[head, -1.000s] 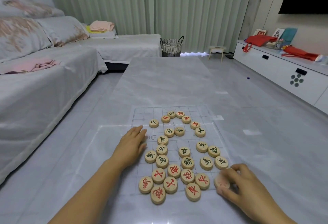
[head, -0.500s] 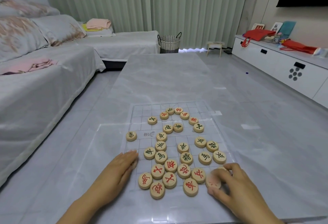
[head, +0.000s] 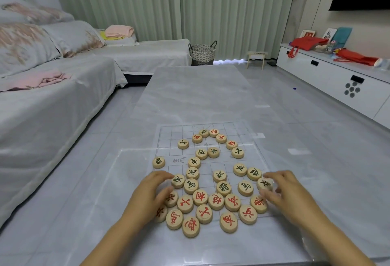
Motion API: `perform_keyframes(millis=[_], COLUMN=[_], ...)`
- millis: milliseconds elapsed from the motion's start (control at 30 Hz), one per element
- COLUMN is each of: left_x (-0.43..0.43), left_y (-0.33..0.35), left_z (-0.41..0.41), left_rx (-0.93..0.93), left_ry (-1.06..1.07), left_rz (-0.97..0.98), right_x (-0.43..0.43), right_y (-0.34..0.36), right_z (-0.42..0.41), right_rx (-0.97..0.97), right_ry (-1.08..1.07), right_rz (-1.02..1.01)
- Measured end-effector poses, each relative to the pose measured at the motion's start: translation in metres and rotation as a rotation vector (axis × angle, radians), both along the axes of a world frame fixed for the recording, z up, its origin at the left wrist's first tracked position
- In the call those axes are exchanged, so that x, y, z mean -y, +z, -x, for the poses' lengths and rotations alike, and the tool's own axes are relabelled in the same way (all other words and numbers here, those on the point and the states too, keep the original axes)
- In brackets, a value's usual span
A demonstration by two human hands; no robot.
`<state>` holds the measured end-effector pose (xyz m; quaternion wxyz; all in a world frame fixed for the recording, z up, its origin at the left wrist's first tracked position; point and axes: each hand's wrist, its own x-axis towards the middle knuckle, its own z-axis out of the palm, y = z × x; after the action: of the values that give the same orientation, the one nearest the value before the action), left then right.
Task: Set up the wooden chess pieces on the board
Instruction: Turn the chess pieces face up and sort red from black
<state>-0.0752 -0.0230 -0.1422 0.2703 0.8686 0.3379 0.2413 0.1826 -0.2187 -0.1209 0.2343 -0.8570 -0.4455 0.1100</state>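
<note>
- Curtains (head: 190, 12): pale green, full width of far wall.
- Sofa (head: 52, 107): grey cover, L-shaped, runs along desk's left side & past its far-left corner; pink cloths on it.
- Desk (head: 200, 97): grey marble-look top, long axis running away from the camera.
- Cabinet (head: 329, 80): white, low, well right of desk; red bags on top.
- Board (head: 223, 161): clear sheet w/ printed grid, flat on desk, close to near edge, approx. midway between left & right edges.
- Basket (head: 202, 54): woven, w/ handles, on floor beyond desk's far edge; small stool (head: 256, 59) beside it.
- Left hand (head: 150, 196): at board's near-left part. Fingers curved; index tip & thumb lie either side of the left black piece (head: 178, 180). Gripped or just touched: cannot tell.
- Right hand (head: 293, 196): at board's near-right part. Thumb & index fingers narrow, pinching the right black piece (head: 264, 183); thumb blurred.
- Wooden pieces (head: 200, 197): round discs, all on board, jumbled. Red-marked ones bunch toward desk's near edge, black-marked mid-board, mixed arc at board's far end.
- Lone piece (head: 158, 162): on board's left edge, apart from the rest.
</note>
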Motion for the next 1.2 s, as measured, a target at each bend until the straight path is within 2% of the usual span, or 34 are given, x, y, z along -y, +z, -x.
perform_keyframes(millis=[133, 267, 634, 734, 834, 968, 1101, 1201], left_x=[-0.016, -0.022, -0.04, -0.043, -0.045, -0.047, -0.044, -0.04], left_y=[0.014, 0.016, 0.002, 0.001, -0.001, -0.008, -0.015, -0.018], left_z=[-0.036, -0.064, -0.06, -0.049, -0.03, -0.007, -0.003, -0.008], left_rx=[-0.28, -0.425, -0.257, -0.182, -0.083, -0.085, -0.049, -0.1], left_ry=[-0.035, -0.051, 0.156, 0.174, 0.212, 0.271, 0.275, 0.284], left_rz=[0.064, 0.08, 0.061, 0.035, -0.003, 0.035, 0.089, 0.054], right_x=[-0.031, -0.063, -0.132, -0.131, -0.12, -0.111, -0.123, -0.142], right_y=[0.012, 0.015, 0.001, 0.002, 0.014, 0.019, 0.013, 0.005], right_z=[-0.02, -0.012, 0.036, 0.035, 0.022, 0.018, 0.038, 0.055], right_rx=[-0.035, -0.007, 0.033, -0.046, -0.159, -0.204, -0.194, -0.243], right_ry=[0.116, 0.184, 0.261, 0.272, 0.251, 0.314, 0.325, 0.287], right_rz=[0.282, 0.316, 0.189, 0.181, 0.232, 0.378, 0.262, 0.152])
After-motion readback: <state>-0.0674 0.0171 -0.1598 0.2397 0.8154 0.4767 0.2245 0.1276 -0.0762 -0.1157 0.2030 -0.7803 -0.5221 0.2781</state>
